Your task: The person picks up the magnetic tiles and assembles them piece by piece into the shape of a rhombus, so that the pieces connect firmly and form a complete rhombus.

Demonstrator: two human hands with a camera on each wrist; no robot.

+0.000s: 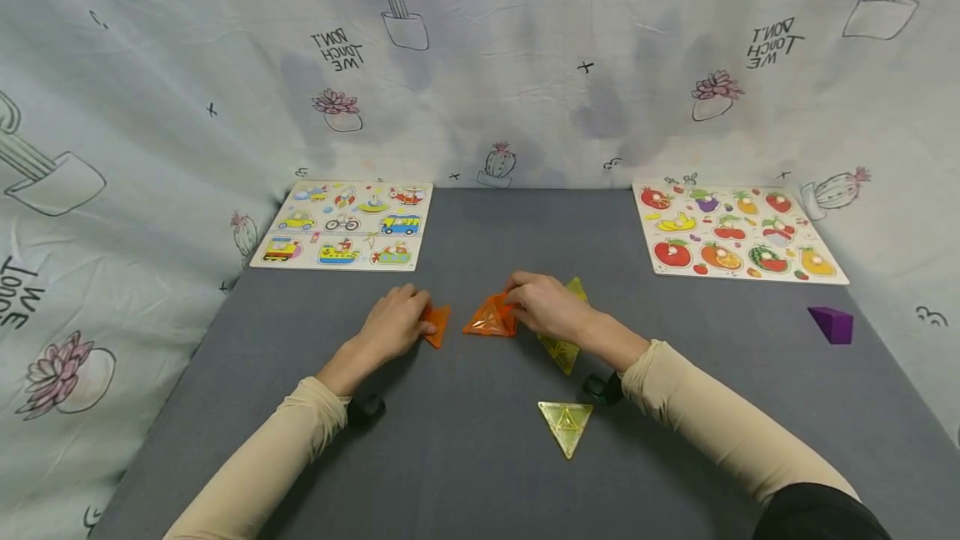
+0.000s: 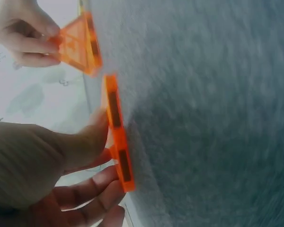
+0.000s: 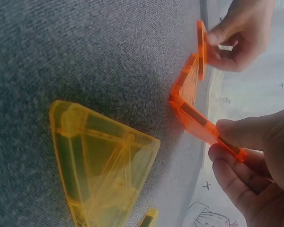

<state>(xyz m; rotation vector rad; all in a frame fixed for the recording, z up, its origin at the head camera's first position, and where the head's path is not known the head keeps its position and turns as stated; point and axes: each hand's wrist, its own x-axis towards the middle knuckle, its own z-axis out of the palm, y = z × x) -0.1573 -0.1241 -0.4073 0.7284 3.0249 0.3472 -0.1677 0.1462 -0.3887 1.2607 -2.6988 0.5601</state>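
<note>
**Orange magnetic tiles, mid-assembly on grey mat**

Left hand (image 1: 393, 325): pinching single orange triangle tile (image 1: 437, 324), stood on edge on grey mat (image 1: 465, 473). Right hand (image 1: 546, 305): fingers curled round orange tile cluster (image 1: 491, 317), propped as tent at mat centre, just beside the single tile, not touching. Yellow tiles: one pair (image 1: 564, 347) under right wrist, one flat (image 1: 566, 425) nearer. Risk, judged: cluster likely to fold if magnets snap askew or grip loosens; wrist could nudge yellow pair.

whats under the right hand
A yellow triangle tile lies flat on the grey mat, partly covered by the right hand and wrist; its middle is hidden. The fingers grip an orange tile standing on edge.
</note>
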